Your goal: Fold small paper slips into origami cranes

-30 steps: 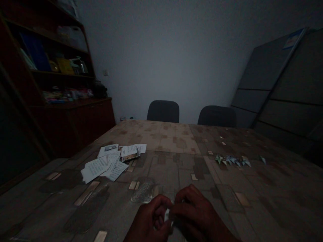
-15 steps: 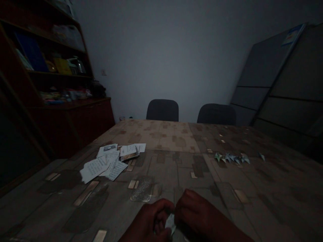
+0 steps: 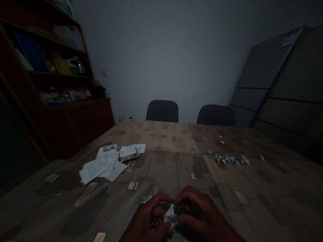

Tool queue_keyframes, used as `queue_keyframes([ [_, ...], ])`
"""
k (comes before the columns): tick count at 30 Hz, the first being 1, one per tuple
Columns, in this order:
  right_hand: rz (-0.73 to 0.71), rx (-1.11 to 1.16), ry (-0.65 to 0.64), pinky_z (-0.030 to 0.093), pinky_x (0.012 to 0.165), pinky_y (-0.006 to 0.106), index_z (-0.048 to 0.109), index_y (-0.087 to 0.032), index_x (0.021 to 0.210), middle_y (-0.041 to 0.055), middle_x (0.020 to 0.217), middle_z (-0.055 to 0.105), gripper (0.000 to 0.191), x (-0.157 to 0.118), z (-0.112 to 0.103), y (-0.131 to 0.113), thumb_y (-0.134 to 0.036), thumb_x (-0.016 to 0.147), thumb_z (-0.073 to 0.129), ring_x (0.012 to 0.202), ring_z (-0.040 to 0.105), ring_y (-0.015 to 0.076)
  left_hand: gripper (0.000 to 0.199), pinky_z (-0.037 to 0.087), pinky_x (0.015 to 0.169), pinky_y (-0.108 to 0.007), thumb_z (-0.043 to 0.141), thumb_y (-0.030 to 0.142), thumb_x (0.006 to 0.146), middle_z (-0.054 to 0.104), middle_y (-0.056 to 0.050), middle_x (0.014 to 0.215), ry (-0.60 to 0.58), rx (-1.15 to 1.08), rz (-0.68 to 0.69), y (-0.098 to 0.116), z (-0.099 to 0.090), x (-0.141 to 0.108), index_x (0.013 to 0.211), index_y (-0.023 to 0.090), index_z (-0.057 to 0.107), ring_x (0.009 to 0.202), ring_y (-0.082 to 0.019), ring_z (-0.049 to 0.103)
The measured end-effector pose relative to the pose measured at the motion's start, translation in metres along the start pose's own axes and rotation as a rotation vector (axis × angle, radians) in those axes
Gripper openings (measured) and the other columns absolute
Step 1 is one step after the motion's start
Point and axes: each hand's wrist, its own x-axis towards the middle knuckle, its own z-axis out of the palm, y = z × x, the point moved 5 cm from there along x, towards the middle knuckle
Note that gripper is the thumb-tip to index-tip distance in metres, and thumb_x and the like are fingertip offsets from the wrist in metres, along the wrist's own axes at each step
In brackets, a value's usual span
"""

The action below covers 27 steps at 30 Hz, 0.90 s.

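Between my two hands, just above the near part of the table, is a small pale piece of folded paper (image 3: 170, 215) with pointed corners. My left hand (image 3: 153, 216) curls round its left side, with the thumb low and the forefinger at its top. From the right, my right hand (image 3: 199, 211) pinches it with thumb and forefinger. To the right on the table stands a row of several small folded paper shapes (image 3: 230, 158), with one more folded paper shape (image 3: 261, 157) apart from them. The room is dim, so the fold lines are hard to make out.
A spread of printed cards (image 3: 106, 165) lies on the left of the patterned tablecloth (image 3: 164, 168). Two dark chairs (image 3: 162, 111) stand at the far edge. A cabinet with shelves (image 3: 75, 111) is at the left, a grey panel (image 3: 262, 67) at the right.
My right hand has opened out from a tight bunch, its forefinger and thumb now apart at the paper's top and bottom. More of the folded paper shows.
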Motion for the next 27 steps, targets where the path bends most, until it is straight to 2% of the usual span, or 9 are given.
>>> queue_keyframes([
  [5,-0.061,0.040,-0.021,0.039,0.066,0.027,0.070,-0.020,0.082,-0.0001,0.076,0.060,0.006,0.002,0.008,-0.002,-0.021,0.077,0.068,0.074,0.055,0.0167,0.038,0.029,0.051,-0.022,0.064,0.013,0.069,0.054,0.008,0.059,0.018,0.017,0.042,0.006,0.001,0.000,0.106,0.015,0.058,0.053,-0.010,0.044],
  [9,-0.072,0.018,0.025,0.039,0.063,0.027,0.068,-0.019,0.074,-0.0001,0.071,0.058,0.005,0.002,0.011,0.002,-0.018,0.076,0.063,0.069,0.056,0.0161,0.023,0.027,0.049,-0.021,0.063,0.015,0.070,0.053,0.008,0.057,0.007,0.034,0.047,0.008,0.004,-0.001,0.091,0.018,0.056,0.051,-0.010,0.044],
  [11,-0.044,-0.003,0.056,0.039,0.061,0.026,0.066,-0.019,0.071,-0.0005,0.069,0.058,0.006,0.002,0.013,0.005,-0.016,0.075,0.062,0.067,0.056,0.0157,0.018,0.027,0.049,-0.021,0.061,0.013,0.069,0.054,0.008,0.056,-0.010,0.054,0.047,0.006,0.006,0.000,0.084,0.020,0.053,0.050,-0.009,0.044],
  [15,-0.003,0.000,0.099,0.037,0.059,0.025,0.062,-0.018,0.066,-0.0019,0.067,0.054,0.008,0.001,0.014,0.008,-0.014,0.073,0.061,0.064,0.053,0.0145,0.017,0.026,0.049,-0.021,0.059,0.012,0.068,0.051,0.009,0.057,-0.012,0.060,0.054,0.002,0.005,0.001,0.082,0.020,0.054,0.051,-0.009,0.041],
  [19,0.046,0.039,0.169,0.036,0.057,0.025,0.059,-0.019,0.063,-0.0020,0.065,0.052,0.013,0.002,0.007,0.006,-0.020,0.077,0.059,0.062,0.051,0.0144,0.023,0.024,0.048,-0.021,0.058,0.008,0.064,0.044,0.011,0.053,0.026,0.070,0.045,0.001,0.002,0.001,0.082,0.020,0.055,0.049,-0.009,0.037],
  [22,0.112,0.076,0.219,0.036,0.058,0.026,0.055,-0.019,0.064,-0.0019,0.064,0.051,0.018,0.002,0.000,0.008,-0.028,0.080,0.056,0.062,0.049,0.0148,0.026,0.028,0.047,-0.020,0.058,0.006,0.063,0.046,0.012,0.052,0.046,0.028,0.003,-0.002,0.002,0.001,0.084,0.021,0.054,0.047,-0.008,0.039],
  [24,0.155,0.123,0.207,0.035,0.057,0.026,0.054,-0.020,0.066,-0.0029,0.063,0.049,0.019,0.001,0.001,0.012,-0.032,0.080,0.056,0.061,0.046,0.0145,0.026,0.032,0.047,-0.020,0.059,0.008,0.065,0.049,0.011,0.053,0.063,-0.040,-0.031,-0.004,0.002,0.002,0.087,0.021,0.052,0.046,-0.008,0.045],
  [27,0.196,0.213,0.107,0.035,0.058,0.024,0.056,-0.020,0.073,-0.0044,0.066,0.049,0.014,0.001,0.012,0.020,-0.030,0.073,0.064,0.062,0.044,0.0132,0.028,0.037,0.046,-0.020,0.063,0.015,0.067,0.052,0.011,0.054,0.081,-0.109,-0.043,-0.006,0.002,0.003,0.090,0.022,0.049,0.045,-0.010,0.049],
])
